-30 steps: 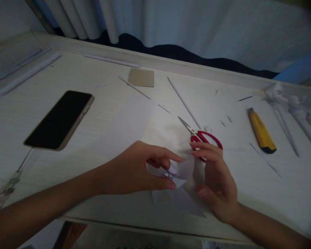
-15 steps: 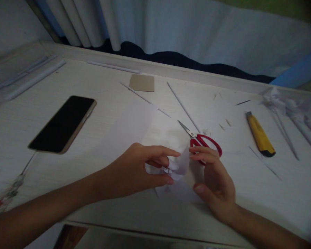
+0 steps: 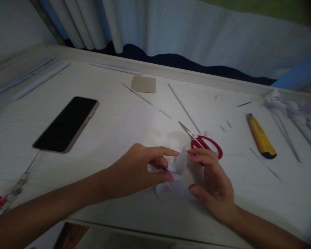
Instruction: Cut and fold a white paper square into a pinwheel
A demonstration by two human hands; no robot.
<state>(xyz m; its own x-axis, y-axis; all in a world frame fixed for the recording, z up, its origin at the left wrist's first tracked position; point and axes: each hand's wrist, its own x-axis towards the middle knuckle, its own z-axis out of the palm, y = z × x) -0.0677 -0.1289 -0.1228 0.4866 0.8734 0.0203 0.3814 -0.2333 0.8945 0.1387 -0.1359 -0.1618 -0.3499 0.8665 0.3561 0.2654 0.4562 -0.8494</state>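
My left hand (image 3: 142,167) pinches a white paper piece (image 3: 180,165) between thumb and fingers. This piece has curved, petal-like flaps, and one points upward between my two hands. My right hand (image 3: 214,183) is beside it with fingers and thumb apart; its fingertips are close to the upright flap, and I cannot tell if they touch it. Behind my right fingers lie red-handled scissors (image 3: 208,141), blades slightly parted and pointing up-left, the handles partly hidden. A flat white paper sheet (image 3: 136,121) rests on the table just beyond my left hand.
On the left lies a black phone (image 3: 66,124) with a beaded strap. A yellow utility knife (image 3: 260,135) is at right, near crumpled white paper shapes (image 3: 277,102) with sticks. Thin paper rolls (image 3: 184,107), a cardboard square (image 3: 143,84) and scraps are spread toward the back ledge.
My right fingers have shifted slightly left toward the raised flap, which now stands more upright. The left hand keeps its pinch. The whole view has shifted a little.
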